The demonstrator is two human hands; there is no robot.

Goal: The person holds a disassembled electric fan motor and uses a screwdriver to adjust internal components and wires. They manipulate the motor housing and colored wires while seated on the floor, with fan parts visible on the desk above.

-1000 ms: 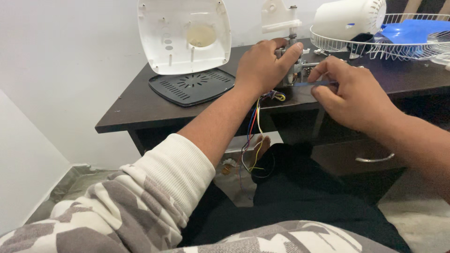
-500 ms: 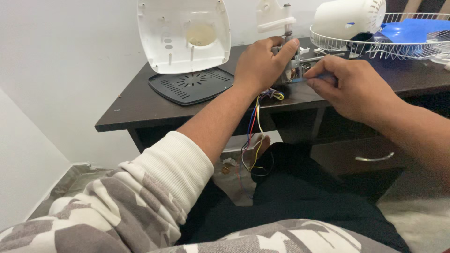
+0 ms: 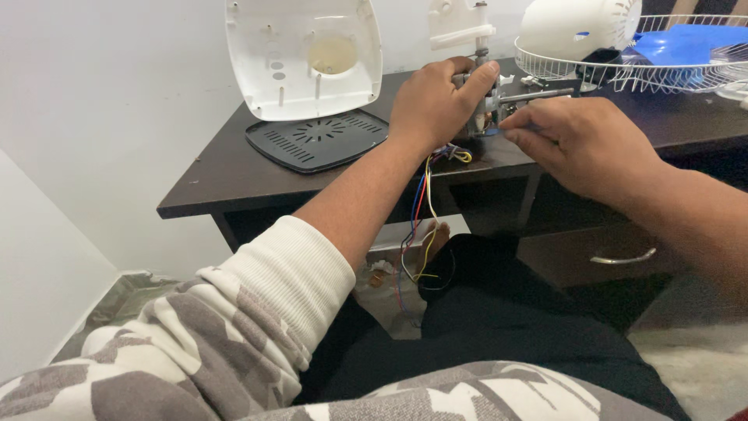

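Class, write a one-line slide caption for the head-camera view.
Left hand steadies a small fan motor on a dark desk while the right hand works at it.

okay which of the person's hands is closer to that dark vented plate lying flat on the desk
Left. The left hand grips the small motor just to the right of the dark vented plate, without touching it. The right hand is farther right, beyond the motor.

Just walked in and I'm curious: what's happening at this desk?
A seated person is working on a small fan motor at the edge of a dark desk. The left hand grips the motor from above; the right hand pinches at its side. Coloured wires hang down from it. A white housing shell and wire fan guard sit nearby.
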